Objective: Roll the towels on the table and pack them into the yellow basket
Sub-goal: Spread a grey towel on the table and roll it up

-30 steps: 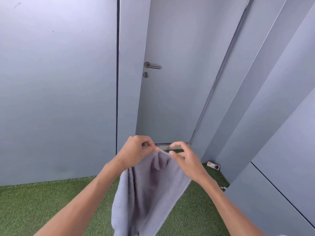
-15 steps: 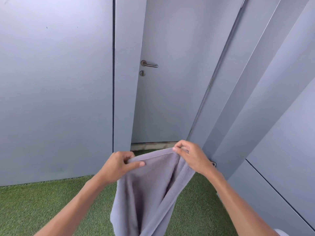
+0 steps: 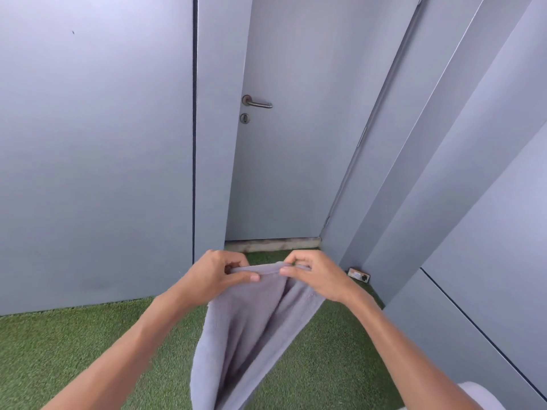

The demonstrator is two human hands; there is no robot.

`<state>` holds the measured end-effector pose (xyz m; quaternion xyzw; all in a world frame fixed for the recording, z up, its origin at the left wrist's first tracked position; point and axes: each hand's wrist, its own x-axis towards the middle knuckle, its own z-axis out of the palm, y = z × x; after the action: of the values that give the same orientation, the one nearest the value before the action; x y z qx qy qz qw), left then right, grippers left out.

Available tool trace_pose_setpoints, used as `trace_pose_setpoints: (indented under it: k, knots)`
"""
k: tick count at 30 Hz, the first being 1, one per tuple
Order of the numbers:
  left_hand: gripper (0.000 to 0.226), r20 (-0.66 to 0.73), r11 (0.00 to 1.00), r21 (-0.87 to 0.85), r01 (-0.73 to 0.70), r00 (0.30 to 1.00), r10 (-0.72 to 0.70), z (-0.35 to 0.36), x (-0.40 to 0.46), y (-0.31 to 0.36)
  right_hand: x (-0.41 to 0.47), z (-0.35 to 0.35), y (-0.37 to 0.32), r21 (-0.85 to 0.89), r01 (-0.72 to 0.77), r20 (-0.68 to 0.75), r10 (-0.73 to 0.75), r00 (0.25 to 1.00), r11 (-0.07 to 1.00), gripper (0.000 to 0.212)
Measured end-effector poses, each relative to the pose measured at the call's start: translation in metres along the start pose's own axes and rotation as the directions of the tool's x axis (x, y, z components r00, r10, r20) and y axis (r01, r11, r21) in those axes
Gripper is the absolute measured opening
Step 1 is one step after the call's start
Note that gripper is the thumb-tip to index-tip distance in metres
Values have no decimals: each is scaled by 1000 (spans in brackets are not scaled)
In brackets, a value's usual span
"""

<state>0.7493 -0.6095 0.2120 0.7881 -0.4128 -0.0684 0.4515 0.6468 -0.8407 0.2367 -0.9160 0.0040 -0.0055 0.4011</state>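
Most of the view is taken up by grey wall panels [image 3: 94, 149], which run across the left side and slant away on the right. Between them a grey door [image 3: 296, 143] is set back in a recess, with a concrete threshold strip [image 3: 272, 244] along its foot. The floor is covered by green artificial turf [image 3: 59, 359], which reaches from the bottom of the panels to the lower edge of the view.

A grey towel [image 3: 242, 335] is held up in the air in front of the person, above the turf and below the door. Its top edge is stretched almost level between the two hands, and the rest hangs down in long soft folds and is cut off by the bottom edge of the view. Neither a table nor a basket is seen.

The top edge is pinched by the left hand [image 3: 213, 276] at the left, thumb laid along the hem and fingers curled behind it. The same edge is pinched by the right hand [image 3: 316, 276] just beside it, fingers curled over the hem; the two thumbs lie close together but apart.

A metal lever handle [image 3: 257, 102] is fixed to the door, with a round lock [image 3: 244, 117] just beneath it. A small boxy object [image 3: 358, 274] lies on the turf at the foot of the right-hand panels; what it is cannot be told.
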Motion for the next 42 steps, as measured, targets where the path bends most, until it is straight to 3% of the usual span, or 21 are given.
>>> trace_pose_setpoints:
  k: [5, 10, 12, 14, 17, 21, 27, 30, 34, 38, 40, 42]
  knots:
    - [50, 51, 987, 48, 152, 987, -155, -6, -22, -38, -19, -3, 21, -110, -91, -20, 89, 996, 990, 19]
    - [42, 81, 984, 47, 170, 982, -173, 10, -32, -37, -39, 11, 45, -140, -193, -17, 193, 981, 971, 11]
    - [46, 60, 981, 56, 188, 980, -191, 25, -34, -36, -51, 19, 57, -209, -274, 35, 287, 957, 939, 37]
    - [40, 51, 972, 78, 223, 973, -227, 46, -41, -41, -69, 30, 74, -370, -354, 96, 415, 905, 859, 58]
    - [35, 93, 959, 80, 271, 956, -278, 89, -58, -50, -106, 43, 104, -574, -442, 130, 610, 782, 689, 61]
    - [35, 205, 945, 113, 307, 923, -325, 145, -82, -46, -157, 31, 148, -695, -538, 31, 768, 640, 477, 27]
    - [22, 296, 932, 123, 341, 884, -362, 198, -98, -34, -204, -14, 197, -679, -653, -102, 838, 536, 335, 10]
    - [21, 295, 916, 123, 383, 867, -402, 220, -103, -30, -218, -41, 225, -598, -756, -267, 824, 500, 265, 19]
    - [19, 208, 893, 132, 431, 869, -450, 248, -108, -22, -230, -74, 276, -344, -889, -404, 808, 430, 301, 6]
    - [11, 82, 867, 135, 479, 867, -491, 276, -105, -11, -237, -108, 340, 23, -929, -471, 824, 316, 369, 16]
    - [11, 50, 861, 141, 488, 865, -499, 292, -104, -5, -239, -122, 373, 44, -915, -522, 790, 321, 400, 8]
    - [12, 29, 854, 131, 504, 859, -512, 308, -103, 2, -240, -134, 392, 70, -905, -554, 771, 315, 420, 13]
